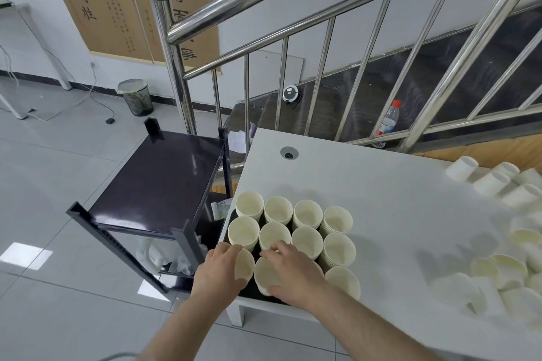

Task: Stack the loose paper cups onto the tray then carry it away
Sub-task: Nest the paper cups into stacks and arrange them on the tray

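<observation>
Tray (254, 287) at tabletop (396, 199) near-left corner, cup stacks (293, 223) in rows on it. Loose cups (504, 272) scattered along right. Cart (158, 182) left of tabletop; railing (293, 38) behind.

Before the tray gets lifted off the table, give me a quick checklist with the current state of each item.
1. Left hand grip on the nearest-left cup stack: ok, fingers wrap round it.
2. Right hand grip on the next cup stack: ok, hand curls over its rim.
3. Hands on the tray itself: not ok, both hold cups, not the tray.
4. Loose cups all stacked: not ok, many lie on the white table at the right.
5. Stacks on the tray upright: ok for those in view.
6. Tray fully supported: cannot tell; it sits at the table's left corner and its edges are mostly hidden.
</observation>
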